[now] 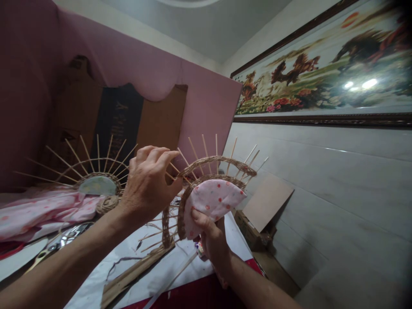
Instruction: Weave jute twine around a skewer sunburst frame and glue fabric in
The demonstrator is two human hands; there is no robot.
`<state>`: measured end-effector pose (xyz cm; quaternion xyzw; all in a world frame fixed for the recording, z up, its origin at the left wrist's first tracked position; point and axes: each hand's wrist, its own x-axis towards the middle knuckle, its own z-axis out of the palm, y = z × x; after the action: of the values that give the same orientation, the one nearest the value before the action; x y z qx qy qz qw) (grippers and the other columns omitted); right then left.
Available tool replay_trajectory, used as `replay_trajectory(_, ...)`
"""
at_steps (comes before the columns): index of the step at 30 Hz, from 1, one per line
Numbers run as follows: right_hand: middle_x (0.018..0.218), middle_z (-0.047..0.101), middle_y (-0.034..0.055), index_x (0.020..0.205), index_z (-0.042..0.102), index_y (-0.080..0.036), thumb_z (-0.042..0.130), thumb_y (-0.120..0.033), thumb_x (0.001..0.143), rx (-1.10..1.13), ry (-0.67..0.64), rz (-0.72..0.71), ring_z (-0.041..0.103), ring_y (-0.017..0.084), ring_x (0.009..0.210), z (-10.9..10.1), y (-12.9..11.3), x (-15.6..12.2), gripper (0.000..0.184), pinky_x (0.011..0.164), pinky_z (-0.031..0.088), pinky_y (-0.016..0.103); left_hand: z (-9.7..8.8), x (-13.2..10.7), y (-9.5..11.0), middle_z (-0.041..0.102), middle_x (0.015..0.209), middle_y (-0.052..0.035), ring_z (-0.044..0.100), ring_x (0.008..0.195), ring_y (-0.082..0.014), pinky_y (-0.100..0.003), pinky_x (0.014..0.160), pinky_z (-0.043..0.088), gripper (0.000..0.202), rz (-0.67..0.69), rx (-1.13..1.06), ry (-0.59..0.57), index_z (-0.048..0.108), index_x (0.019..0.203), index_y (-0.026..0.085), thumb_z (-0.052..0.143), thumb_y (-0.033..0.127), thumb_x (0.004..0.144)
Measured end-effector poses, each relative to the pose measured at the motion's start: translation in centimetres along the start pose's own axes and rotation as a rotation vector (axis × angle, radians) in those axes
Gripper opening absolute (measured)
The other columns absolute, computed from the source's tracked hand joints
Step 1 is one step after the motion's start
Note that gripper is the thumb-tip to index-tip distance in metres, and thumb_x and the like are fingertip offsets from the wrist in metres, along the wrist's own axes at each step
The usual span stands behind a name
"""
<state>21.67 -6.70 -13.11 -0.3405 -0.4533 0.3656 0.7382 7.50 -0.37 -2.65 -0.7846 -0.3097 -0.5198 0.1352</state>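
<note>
My right hand (214, 242) grips a half-round woven piece from below, its thumb on the pink floral fabric (219, 197). Brown twine (210, 161) is woven in bands around the fabric's curved edge, and thin wooden sticks (205, 146) fan out through it. At the piece's upper left, my left hand (149, 176) has its fingers curled around stick ends, with a thin stick (173, 168) between thumb and forefinger. The fingertip contact is partly hidden. Farther left stands a similar stick fan (88, 154) with a pale green half-round centre (98, 185).
Pink floral cloth (41, 210), a twine ball (107, 204) and scissors (48, 253) lie at left. A cardboard strip (135, 272) rests on the white-covered table (86, 292). Boxes (249, 229) stand by the right wall, below a framed horse picture (305, 77).
</note>
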Motion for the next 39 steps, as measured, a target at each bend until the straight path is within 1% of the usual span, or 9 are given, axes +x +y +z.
replay_trajectory(9, 0.055, 0.057, -0.0024, 0.085, 0.064, -0.017, 0.068, -0.029, 0.071, 0.004, 0.007, -0.015, 0.054, 0.014, 0.049, -0.1, 0.2, 0.1, 0.019, 0.044, 0.044, 0.024, 0.1, 0.2, -0.6, 0.061, 0.117, -0.0115, 0.045, 0.115, -0.034, -0.051, 0.097, 0.034, 0.044, 0.06, 0.004, -0.002, 0.061, 0.111, 0.019, 0.066, 0.037, 0.071)
replay_trajectory(14, 0.054, 0.055, -0.0039, 0.08, 0.062, -0.018, 0.068, -0.027, 0.072, 0.041, 0.006, -0.02, 0.05, 0.011, 0.044, 0.0, 0.2, 0.1, 0.013, 0.036, 0.038, 0.021, -0.2, 0.4, -1.1, 0.056, 0.124, -0.0129, 0.046, 0.117, -0.0327, -0.051, 0.098, 0.035, 0.041, 0.057, 0.017, 0.075, 0.062, 0.11, 0.02, 0.066, 0.037, 0.073)
replay_trajectory(18, 0.052, 0.051, -0.0058, 0.071, 0.058, -0.019, 0.068, -0.025, 0.073, 0.026, 0.038, -0.098, 0.045, 0.008, 0.041, -0.3, -0.7, 0.9, 0.012, 0.034, 0.034, 0.018, -0.7, 0.5, -0.9, 0.06, 0.113, -0.0128, 0.051, 0.11, -0.0298, -0.048, 0.096, 0.039, 0.032, 0.012, -0.041, 0.152, 0.063, 0.106, 0.018, 0.062, 0.03, 0.076)
replay_trajectory(21, 0.05, 0.049, -0.0059, 0.065, 0.056, -0.018, 0.07, -0.027, 0.072, -0.096, 0.129, -0.204, 0.044, 0.007, 0.039, -0.6, -2.0, 2.1, 0.018, 0.033, 0.034, 0.018, -0.9, 0.7, -0.7, 0.063, 0.105, -0.0118, 0.053, 0.105, -0.0292, -0.048, 0.094, 0.04, 0.028, -0.04, -0.139, 0.136, 0.064, 0.101, 0.017, 0.061, 0.028, 0.076)
replay_trajectory(24, 0.055, 0.057, -0.0023, 0.066, 0.06, -0.016, 0.07, -0.026, 0.071, -0.305, 0.179, -0.36, 0.053, 0.011, 0.046, -0.8, -3.2, 3.3, 0.015, 0.041, 0.045, 0.023, -1.0, 0.9, -0.6, 0.066, 0.101, -0.01, 0.058, 0.099, -0.0278, -0.047, 0.09, 0.043, 0.026, -0.224, -0.428, 0.013, 0.065, 0.096, 0.018, 0.063, 0.032, 0.075)
replay_trajectory(26, 0.069, 0.067, 0.0025, 0.078, 0.066, -0.016, 0.068, -0.025, 0.072, -0.458, 0.141, -0.488, 0.062, 0.017, 0.06, -0.7, -3.8, 3.7, 0.011, 0.057, 0.054, 0.03, -1.2, 1.1, -0.6, 0.069, 0.097, -0.0093, 0.062, 0.092, -0.0258, -0.045, 0.087, 0.046, 0.026, -0.423, -0.742, -0.127, 0.065, 0.094, 0.018, 0.063, 0.035, 0.075)
replay_trajectory(30, 0.097, 0.072, 0.0082, 0.101, 0.068, -0.019, 0.066, -0.024, 0.074, -0.769, 0.075, -0.734, 0.066, 0.025, 0.089, -0.4, -3.8, 4.2, 0.027, 0.085, 0.052, 0.042, -1.8, 1.3, -0.7, 0.071, 0.094, -0.0115, 0.065, 0.089, -0.0237, -0.041, 0.086, 0.047, 0.028, -0.701, -1.305, -0.371, 0.065, 0.097, 0.014, 0.057, 0.034, 0.08)
replay_trajectory(34, 0.108, 0.069, 0.0115, 0.117, 0.061, -0.021, 0.062, -0.023, 0.08, -1.101, 0.072, -0.958, 0.065, 0.027, 0.097, -0.5, -3.3, 4.6, 0.038, 0.086, 0.052, 0.045, -2.5, 1.3, -0.8, 0.071, 0.097, -0.0142, 0.065, 0.092, -0.0229, -0.038, 0.089, 0.046, 0.037, -0.847, -1.652, -0.473, 0.066, 0.094, 0.011, 0.044, 0.04, 0.088)
replay_trajectory(39, 0.128, 0.057, 0.0162, 0.133, 0.047, -0.014, 0.047, -0.016, 0.087, -1.301, -0.193, -1.09, 0.062, 0.025, 0.104, -0.7, -4.4, 4.5, 0.046, 0.081, 0.053, 0.037, -3.8, 0.4, -1.6, 0.073, 0.079, -0.0088, 0.066, 0.074, -0.0178, -0.031, 0.076, 0.05, 0.046, -0.876, -1.874, -0.558, 0.068, 0.082, 0.013, 0.038, 0.046, 0.09)
